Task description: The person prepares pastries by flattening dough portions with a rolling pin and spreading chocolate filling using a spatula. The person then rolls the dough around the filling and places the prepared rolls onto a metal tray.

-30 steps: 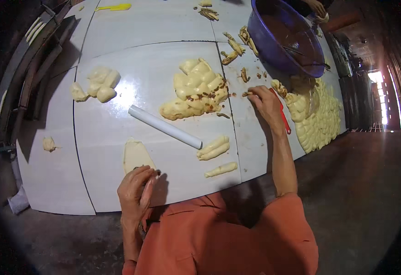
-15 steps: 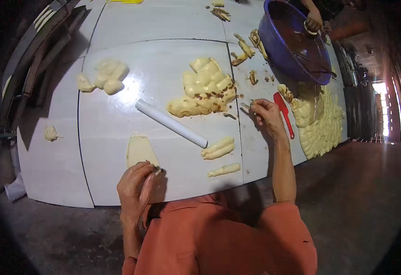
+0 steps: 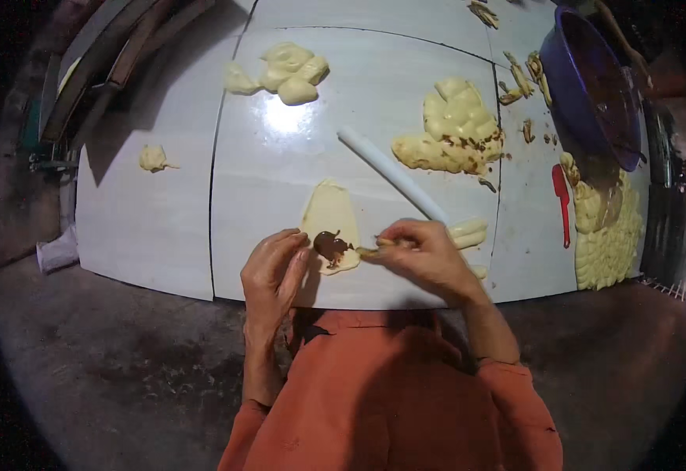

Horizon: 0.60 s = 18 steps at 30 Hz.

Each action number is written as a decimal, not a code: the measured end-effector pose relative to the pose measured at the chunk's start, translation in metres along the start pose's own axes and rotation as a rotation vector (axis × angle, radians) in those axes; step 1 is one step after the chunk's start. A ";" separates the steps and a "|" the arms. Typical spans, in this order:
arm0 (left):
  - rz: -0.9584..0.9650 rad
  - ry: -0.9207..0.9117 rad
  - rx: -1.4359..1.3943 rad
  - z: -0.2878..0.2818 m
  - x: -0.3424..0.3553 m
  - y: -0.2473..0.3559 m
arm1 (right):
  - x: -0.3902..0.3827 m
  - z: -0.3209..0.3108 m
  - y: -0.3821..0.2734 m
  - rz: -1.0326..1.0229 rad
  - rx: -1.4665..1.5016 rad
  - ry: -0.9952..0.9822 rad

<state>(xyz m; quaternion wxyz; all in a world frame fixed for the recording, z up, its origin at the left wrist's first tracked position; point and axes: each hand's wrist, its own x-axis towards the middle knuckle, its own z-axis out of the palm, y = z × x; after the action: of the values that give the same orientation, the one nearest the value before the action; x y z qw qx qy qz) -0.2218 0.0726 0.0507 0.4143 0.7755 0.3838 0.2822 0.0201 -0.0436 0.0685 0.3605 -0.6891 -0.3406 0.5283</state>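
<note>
A thin, tapered sheet of pale yellow dough (image 3: 329, 206) lies on the white table in front of me. A smear of dark brown paste (image 3: 330, 247) sits on its wider, near end. My left hand (image 3: 274, 267) is at the sheet's left edge, fingers bunched and fingertips touching the dough; whether they pinch anything is hidden. My right hand (image 3: 429, 255) pinches a small yellowish-brown strip (image 3: 368, 253) at the sheet's right edge, beside the paste. A white rolling pin (image 3: 394, 174) lies slantwise beyond my right hand. Rolled dough pieces (image 3: 468, 233) lie partly hidden behind that hand.
Dough lumps (image 3: 292, 72) lie far left, a small scrap (image 3: 153, 158) nearer. Brown-spotted dough pieces (image 3: 456, 118) are farther right. Beyond them are a red spatula (image 3: 562, 204), a dough slab (image 3: 609, 243) and a purple basin (image 3: 578, 94) with another person's arm beside it.
My right hand has come from near the red spatula to the dough sheet, carrying the strip. My left hand has moved to the sheet's left edge, uncovering brown paste. The view has shifted.
</note>
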 end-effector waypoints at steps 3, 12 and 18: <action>0.013 -0.016 0.074 -0.007 -0.006 -0.005 | 0.010 0.036 -0.005 -0.153 -0.062 -0.044; 0.193 -0.163 0.251 0.004 -0.002 -0.006 | 0.003 0.055 0.004 -0.441 -0.420 0.170; 0.235 -0.235 0.324 0.001 0.001 -0.011 | -0.020 -0.036 0.015 -0.153 -0.195 0.628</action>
<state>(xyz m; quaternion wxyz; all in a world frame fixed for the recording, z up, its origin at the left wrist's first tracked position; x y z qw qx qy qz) -0.2247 0.0769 0.0411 0.2903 0.8988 0.2805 0.1710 0.0523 -0.0735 0.0720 0.4187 -0.8220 -0.3127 0.2264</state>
